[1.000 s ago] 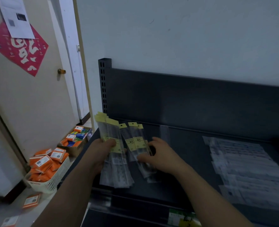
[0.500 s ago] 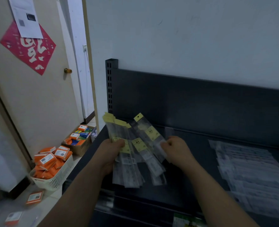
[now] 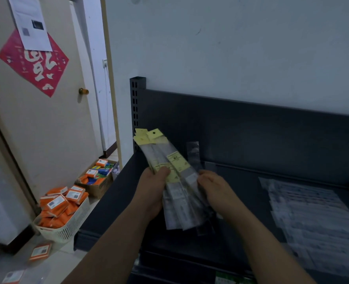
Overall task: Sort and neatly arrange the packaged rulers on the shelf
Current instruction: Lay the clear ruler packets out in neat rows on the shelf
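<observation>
A bundle of packaged rulers (image 3: 170, 167) in clear sleeves with yellow header cards is held above the left end of the dark shelf (image 3: 116, 193). My left hand (image 3: 152, 188) grips the bundle from the left, thumb on top. My right hand (image 3: 214, 187) holds its right edge with curled fingers. The packs are gathered into one tilted stack, header cards pointing up and left. One clear pack (image 3: 194, 154) lies on the shelf behind the bundle. A row of overlapping ruler packs (image 3: 313, 214) lies flat on the shelf at the right.
The shelf's dark back panel (image 3: 251, 130) and perforated post (image 3: 135, 111) rise behind my hands. On the floor at the left stand a white basket (image 3: 67, 228) of orange boxes and a cardboard box (image 3: 100, 181) of goods. Loose orange boxes (image 3: 40, 251) lie nearby.
My right hand has lifted the spread-out packs off the shelf and pushed them against the stack in my left hand. The fan has closed into one bundle.
</observation>
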`<state>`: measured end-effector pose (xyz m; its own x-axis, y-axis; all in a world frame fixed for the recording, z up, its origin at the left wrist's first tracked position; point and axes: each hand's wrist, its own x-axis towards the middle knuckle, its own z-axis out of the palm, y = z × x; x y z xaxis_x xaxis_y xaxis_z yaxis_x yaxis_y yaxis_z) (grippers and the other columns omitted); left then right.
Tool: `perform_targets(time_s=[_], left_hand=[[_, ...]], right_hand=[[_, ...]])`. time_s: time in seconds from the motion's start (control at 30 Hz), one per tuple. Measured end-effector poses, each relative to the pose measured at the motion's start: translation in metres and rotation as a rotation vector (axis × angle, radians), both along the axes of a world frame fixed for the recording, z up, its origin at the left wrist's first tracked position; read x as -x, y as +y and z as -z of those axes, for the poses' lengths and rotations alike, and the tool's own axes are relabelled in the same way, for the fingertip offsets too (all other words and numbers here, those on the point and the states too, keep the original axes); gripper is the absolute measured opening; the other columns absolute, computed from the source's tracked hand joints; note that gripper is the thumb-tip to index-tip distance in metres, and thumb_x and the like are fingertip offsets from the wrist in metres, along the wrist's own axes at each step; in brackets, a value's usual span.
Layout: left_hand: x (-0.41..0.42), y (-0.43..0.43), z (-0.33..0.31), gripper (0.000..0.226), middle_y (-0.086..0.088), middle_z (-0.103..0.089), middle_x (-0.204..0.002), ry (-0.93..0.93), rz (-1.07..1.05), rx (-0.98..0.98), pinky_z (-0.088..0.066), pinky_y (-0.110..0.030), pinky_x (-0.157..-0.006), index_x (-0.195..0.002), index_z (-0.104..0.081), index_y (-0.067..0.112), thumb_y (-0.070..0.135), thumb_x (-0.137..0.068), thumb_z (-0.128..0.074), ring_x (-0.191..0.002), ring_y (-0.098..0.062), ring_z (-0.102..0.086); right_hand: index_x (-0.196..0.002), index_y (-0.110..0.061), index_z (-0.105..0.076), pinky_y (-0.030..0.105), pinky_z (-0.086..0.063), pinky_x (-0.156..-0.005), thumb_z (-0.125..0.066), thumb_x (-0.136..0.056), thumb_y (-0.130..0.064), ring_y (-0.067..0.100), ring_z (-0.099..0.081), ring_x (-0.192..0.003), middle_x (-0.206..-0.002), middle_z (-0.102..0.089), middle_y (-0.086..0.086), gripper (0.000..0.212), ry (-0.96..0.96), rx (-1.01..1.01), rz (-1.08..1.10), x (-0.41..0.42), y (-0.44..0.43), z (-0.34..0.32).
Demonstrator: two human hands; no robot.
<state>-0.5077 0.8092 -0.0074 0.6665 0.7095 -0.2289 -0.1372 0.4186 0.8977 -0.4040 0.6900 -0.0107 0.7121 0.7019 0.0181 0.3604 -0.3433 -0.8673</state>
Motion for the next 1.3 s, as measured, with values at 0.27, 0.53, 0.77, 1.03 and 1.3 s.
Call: perform_targets(time_s=[0.27, 0.53, 0.77, 1.03, 1.3], left_hand=[[0.009, 0.007, 0.003, 0.010, -0.021, -0.069, -0.101, 0.007, -0.075, -0.015, -0.056, -0.049, -0.081, -0.099, -0.061, 0.001, 0.003, -0.090, -0.060, -0.090, -0.035, -0.069], [0.019, 0.026, 0.007, 0.013, -0.028, -0.068, -0.097, 0.228, 0.039, 0.018, -0.057, -0.045, -0.068, -0.100, -0.060, -0.008, -0.003, -0.089, -0.057, -0.082, -0.038, -0.068], [0.007, 0.019, 0.006, 0.015, -0.028, -0.068, -0.105, 0.217, 0.151, 0.031, -0.056, -0.047, -0.077, -0.102, -0.061, -0.009, -0.002, -0.090, -0.054, -0.087, -0.037, -0.068], [0.015, 0.018, 0.012, 0.012, -0.019, -0.068, -0.105, 0.117, 0.066, 0.066, -0.054, -0.039, -0.067, -0.096, -0.059, -0.004, -0.002, -0.095, -0.047, -0.085, -0.025, -0.066], [0.010, 0.008, 0.012, 0.017, -0.014, -0.068, -0.085, 0.035, 0.033, 0.099, -0.058, -0.030, -0.057, -0.097, -0.065, -0.001, 0.012, -0.088, -0.067, -0.072, -0.020, -0.067]], right_hand=[[-0.117, -0.010, -0.064, 0.012, -0.028, -0.098, -0.040, -0.100, -0.026, 0.007, -0.033, -0.133, -0.144, -0.039, 0.002, 0.033, -0.192, 0.081, -0.115, -0.006, 0.003, 0.003], [-0.127, -0.008, -0.053, 0.034, -0.030, -0.106, -0.031, -0.102, -0.021, 0.027, -0.039, -0.128, -0.142, -0.041, 0.011, 0.036, -0.458, 0.538, -0.152, -0.024, -0.008, 0.018], [-0.072, -0.014, -0.063, 0.035, -0.046, -0.086, -0.062, -0.080, -0.051, 0.017, -0.050, -0.106, -0.100, -0.053, -0.008, 0.038, -0.478, 0.359, -0.044, -0.026, -0.014, 0.015], [-0.044, -0.022, -0.050, 0.034, -0.047, -0.084, -0.070, -0.075, -0.048, 0.017, -0.048, -0.100, -0.085, -0.055, 0.002, 0.044, -0.387, 0.396, -0.027, -0.022, -0.011, 0.016], [-0.112, -0.003, -0.062, 0.024, -0.038, -0.089, -0.039, -0.100, -0.023, 0.014, -0.051, -0.108, -0.121, -0.051, -0.002, 0.033, -0.077, 0.082, -0.072, -0.012, -0.004, 0.004]])
